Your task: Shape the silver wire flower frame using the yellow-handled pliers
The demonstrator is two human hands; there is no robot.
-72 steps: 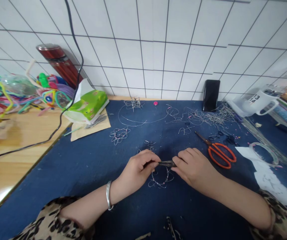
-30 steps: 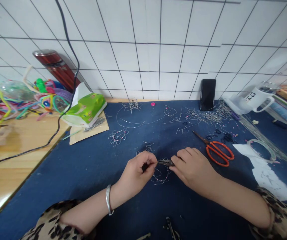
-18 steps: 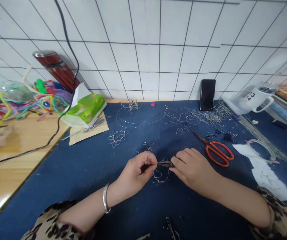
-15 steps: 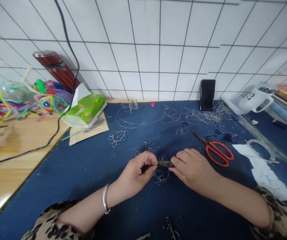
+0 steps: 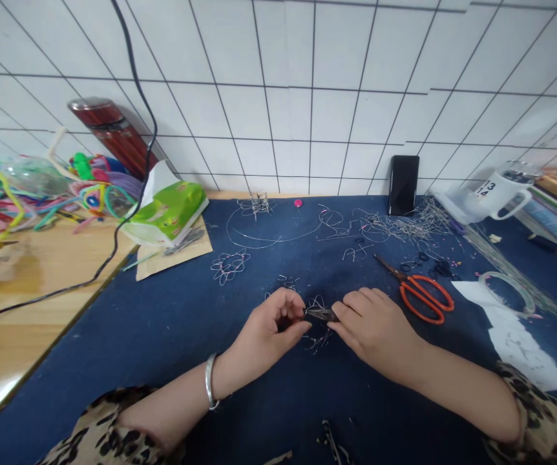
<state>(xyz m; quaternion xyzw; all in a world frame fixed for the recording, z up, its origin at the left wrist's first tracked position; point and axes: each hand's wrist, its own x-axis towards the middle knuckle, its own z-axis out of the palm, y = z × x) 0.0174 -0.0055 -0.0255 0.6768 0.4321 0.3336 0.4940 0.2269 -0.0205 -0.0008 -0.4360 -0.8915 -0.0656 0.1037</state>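
Observation:
My right hand [image 5: 375, 326] is closed around a pair of dark needle-nose pliers [image 5: 321, 314], whose jaws point left. At the tip of the jaws, my left hand [image 5: 269, 326] has thumb and forefinger bent close together on a thin wire, mostly hidden by the fingers. A beaded wire piece [image 5: 318, 342] of looped strands shows behind and below the pliers, between the two hands. Beyond my left hand lie short wire bits [image 5: 288, 281] and a flower-shaped wire piece [image 5: 230, 266] with small pink beads.
Orange-handled scissors [image 5: 426, 298] lie right of my right hand, by white paper [image 5: 525, 342] and a clear ring-shaped coil [image 5: 506, 294]. Tangled wires [image 5: 404, 226], a black phone [image 5: 403, 185] and a white mug [image 5: 501, 190] stand behind. A green tissue pack [image 5: 167, 213] is at left.
My left thumb and fingertips have shifted slightly at the tip of the pliers, and less of the beaded wire piece shows below. The pliers stay in my right hand.

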